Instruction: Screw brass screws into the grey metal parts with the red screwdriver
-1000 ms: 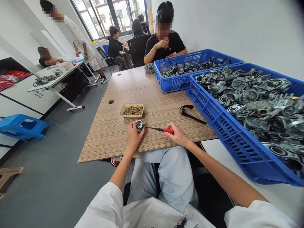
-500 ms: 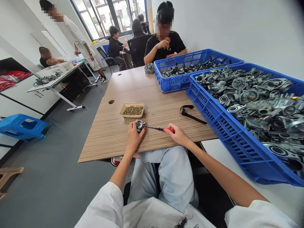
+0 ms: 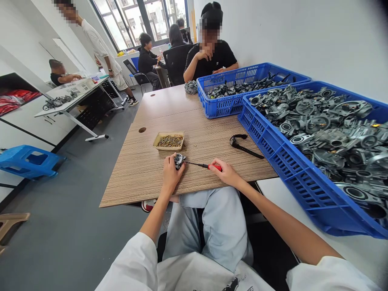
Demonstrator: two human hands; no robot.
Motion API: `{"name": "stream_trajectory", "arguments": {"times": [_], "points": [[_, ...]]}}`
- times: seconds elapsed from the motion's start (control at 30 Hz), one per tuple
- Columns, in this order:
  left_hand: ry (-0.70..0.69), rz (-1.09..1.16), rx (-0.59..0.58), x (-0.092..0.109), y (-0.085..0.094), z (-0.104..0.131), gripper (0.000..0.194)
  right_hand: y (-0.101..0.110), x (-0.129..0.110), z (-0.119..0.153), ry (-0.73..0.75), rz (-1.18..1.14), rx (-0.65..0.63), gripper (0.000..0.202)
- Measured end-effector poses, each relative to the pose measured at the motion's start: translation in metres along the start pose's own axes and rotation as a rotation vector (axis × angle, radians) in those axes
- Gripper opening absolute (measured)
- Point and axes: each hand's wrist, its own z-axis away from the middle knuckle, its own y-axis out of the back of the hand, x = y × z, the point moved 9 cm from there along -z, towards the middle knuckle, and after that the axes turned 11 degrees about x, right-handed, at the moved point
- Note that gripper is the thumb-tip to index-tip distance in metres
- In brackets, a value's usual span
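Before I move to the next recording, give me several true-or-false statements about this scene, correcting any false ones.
1. The right hand holds a red-handled screwdriver. True.
2. The left hand is empty. False: it holds a small metal part.
3. A black watch lies on the table. True.
4. A tray holds small shiny pieces. True.
5. That tray stands right of the watch. False: it stands left.

The tray (image 3: 167,148) sits behind the machine part (image 3: 179,161), left of the watch (image 3: 233,140).
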Motion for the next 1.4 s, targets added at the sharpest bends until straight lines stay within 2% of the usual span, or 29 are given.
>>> {"name": "stream_trajectory", "arguments": {"times": [0.3, 0.77, 0.87, 1.07, 1.4], "points": [[0.000, -0.004, -0.002, 0.0007, 0.0003, -0.0005, 0.049, 0.0029, 0.0019, 0.0002, 0.007, 0.000, 0.018, 0.023], [0.000, -0.001, -0.006, 0.0007, -0.0002, -0.0001, 0.050, -0.0005, 0.0020, -0.0025, 0.028, 0.027, 0.015, 0.047], [0.005, 0.004, -0.005, 0.0004, -0.0001, 0.0001, 0.050, -0.0011, 0.0009, -0.0018, 0.024, 0.022, 0.004, 0.045], [-0.002, -0.002, -0.006, 0.0009, -0.0001, 0.0002, 0.049, 0.0021, -0.0016, 0.0013, 0.004, 0.011, 0.000, 0.025], [-0.009, -0.002, -0.005, -0.0006, -0.0010, 0.0003, 0.050, 0.0031, -0.0003, -0.0013, 0.011, -0.031, 0.029, 0.032]]}}
